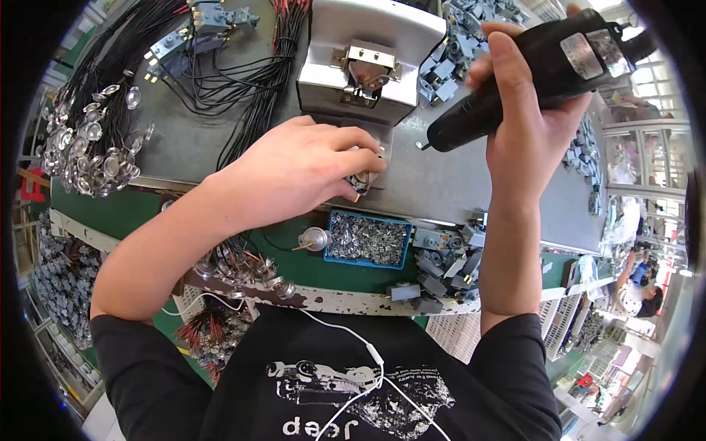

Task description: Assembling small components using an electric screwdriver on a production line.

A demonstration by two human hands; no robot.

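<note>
My right hand (528, 110) is wrapped around a black electric screwdriver (463, 117), tilted so its bit points down and left toward the metal work surface. The bit is apart from any part. With bent fingers, my left hand (312, 158) grips a small metal part (360, 180) close to the table's front edge. Most of that part is hidden by the fingers, so its exact kind does not show. Just beyond the left hand stands a silver metal fixture (360, 84) with a bracket mechanism on its face.
A blue tray (407, 250) of small metal pieces sits at the near edge, with grey switch-like parts (441, 264) to its right. More grey parts (445, 73) lie behind the screwdriver. Black cables (250, 92) and round metal discs on wires (92, 151) spread across the left.
</note>
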